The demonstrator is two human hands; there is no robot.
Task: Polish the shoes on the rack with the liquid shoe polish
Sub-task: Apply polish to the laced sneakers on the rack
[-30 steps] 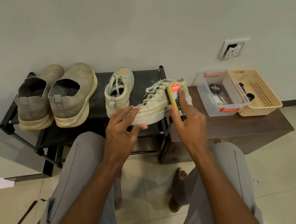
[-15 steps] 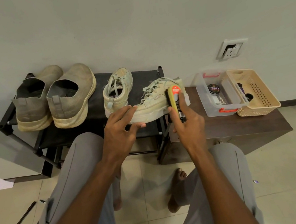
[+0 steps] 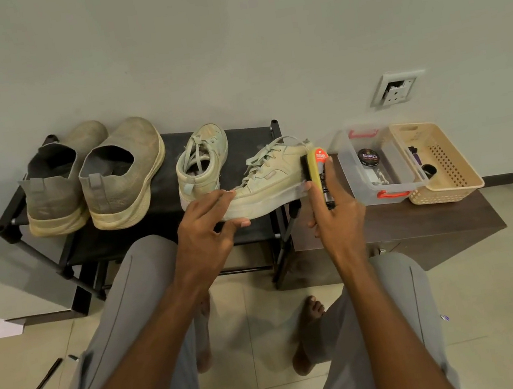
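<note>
Your left hand (image 3: pixel 207 231) steadied sneaker (image 3: pixel 266 182) toe; right hand (image 3: pixel 338 215) gripped polish bottle (image 3: pixel 319 168) against heel, frame centre; sneaker lay crosswise.

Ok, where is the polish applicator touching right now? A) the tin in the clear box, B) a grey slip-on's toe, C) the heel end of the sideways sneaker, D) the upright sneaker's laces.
C: the right hand holds the polish applicator against the heel end of the sideways sneaker, while the left hand steadies its toe end.
</note>
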